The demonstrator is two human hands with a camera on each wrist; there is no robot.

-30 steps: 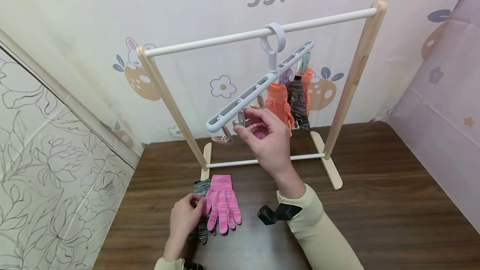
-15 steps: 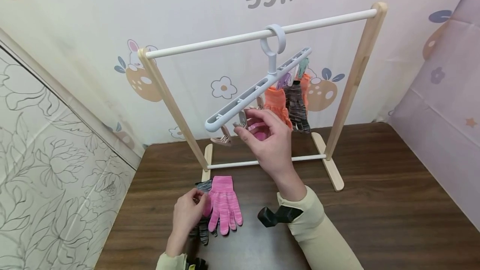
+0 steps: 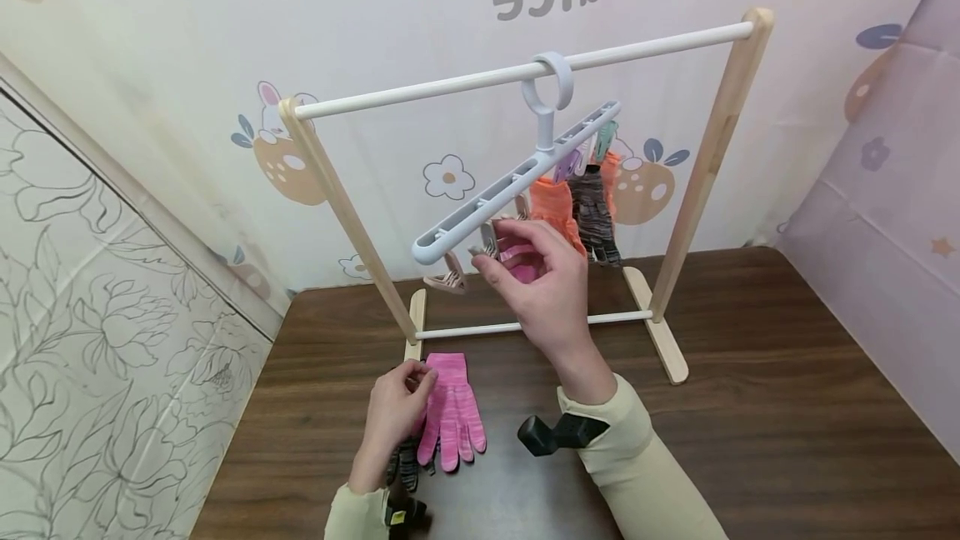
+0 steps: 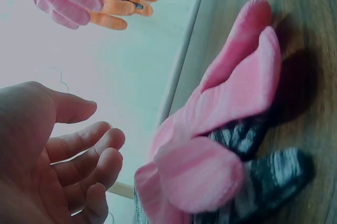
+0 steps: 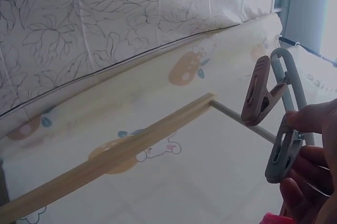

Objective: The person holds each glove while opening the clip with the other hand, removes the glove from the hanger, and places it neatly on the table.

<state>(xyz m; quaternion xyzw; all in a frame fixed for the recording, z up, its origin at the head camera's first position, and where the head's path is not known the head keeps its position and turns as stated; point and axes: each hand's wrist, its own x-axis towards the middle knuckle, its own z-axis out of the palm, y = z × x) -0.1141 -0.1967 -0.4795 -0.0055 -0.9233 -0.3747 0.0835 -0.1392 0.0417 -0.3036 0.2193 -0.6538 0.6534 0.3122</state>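
Note:
My right hand [image 3: 551,294] pinches a grey clothespin [image 5: 283,153] under the near half of a pale blue clip hanger [image 3: 491,205]. A pinkish-beige clothespin [image 3: 448,279] dangles at the hanger's near end. Partly hidden behind my right hand, a pink glove hangs. On the table a pink glove [image 3: 453,411] lies over a dark mottled glove [image 3: 408,465], most of which is covered. My left hand [image 3: 397,411] hovers at the pink glove's left side. In the left wrist view its fingers bend loosely, with nothing between them.
A wooden rack with a white top bar [image 3: 420,92] carries the hanger. Orange gloves [image 3: 553,207] and a dark mottled glove [image 3: 592,211] hang from clothespins at its far end. The brown table [image 3: 787,407] stretches out to the right. Printed cloth stands behind and to the left.
My left hand has shifted right, over the left side of the gloves on the table. The hanger's far end has dipped a little. My right hand keeps its pinch on the clothespin.

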